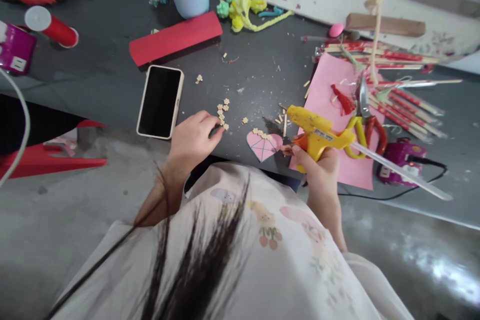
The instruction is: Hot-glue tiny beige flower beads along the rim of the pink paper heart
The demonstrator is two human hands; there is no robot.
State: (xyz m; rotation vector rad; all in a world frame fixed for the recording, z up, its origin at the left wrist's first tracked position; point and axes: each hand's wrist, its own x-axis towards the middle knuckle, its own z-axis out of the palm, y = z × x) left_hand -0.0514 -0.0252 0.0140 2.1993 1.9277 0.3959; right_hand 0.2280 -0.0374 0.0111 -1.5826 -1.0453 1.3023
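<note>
Pink heart-shaped card (261,149) lies on the worktop (108,62) between the left hand (195,137) and, nearer to it, the right hand (320,166), which grips a yellow plastic glue gun (313,127). Small cream flower-shaped pieces (220,107) curve away from the left hand; whether it pinches one, I cannot tell.

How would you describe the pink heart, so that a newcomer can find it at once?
Along the near edge of the dark table, look between the left hand and the right hand, which grips a yellow glue gun. Just left of the gun lies the pink heart, set apart from the larger pink sheet by its dark lines and row of flower-shaped pieces.
</note>
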